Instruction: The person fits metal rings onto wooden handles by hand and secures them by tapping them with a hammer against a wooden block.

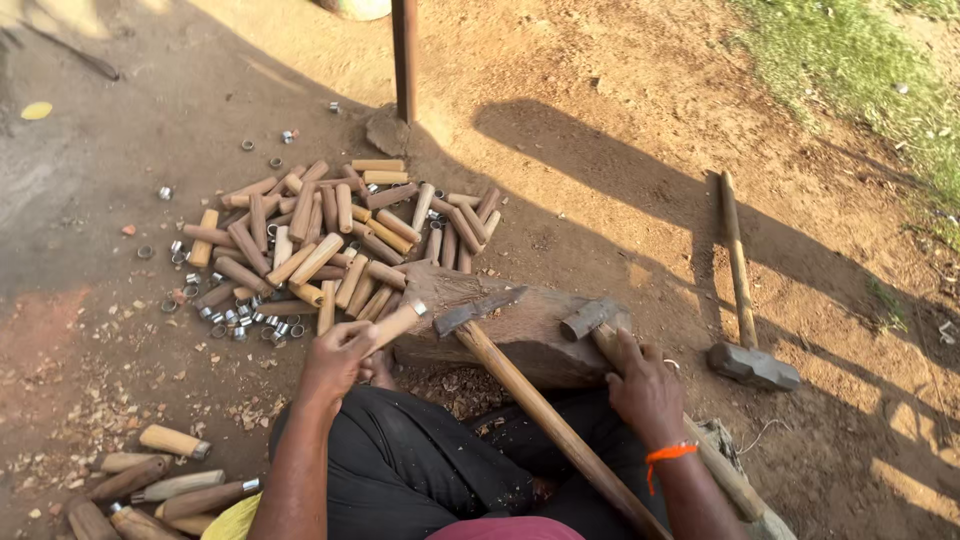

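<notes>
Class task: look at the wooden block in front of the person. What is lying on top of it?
On the wooden block lie an adze-like tool and a small hammer. The right hand covers the hammer's handle.

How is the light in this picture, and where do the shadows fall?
Head view: strong low sunlight on the bare ground; long dark shadows cross it beside the sledgehammer; the pile of wooden handles lies in shade; everything looks sharp.

Handle pile (pixel 330 240) behind block (pixel 520 325), sledgehammer (pixel 745 330) rt.
</notes>
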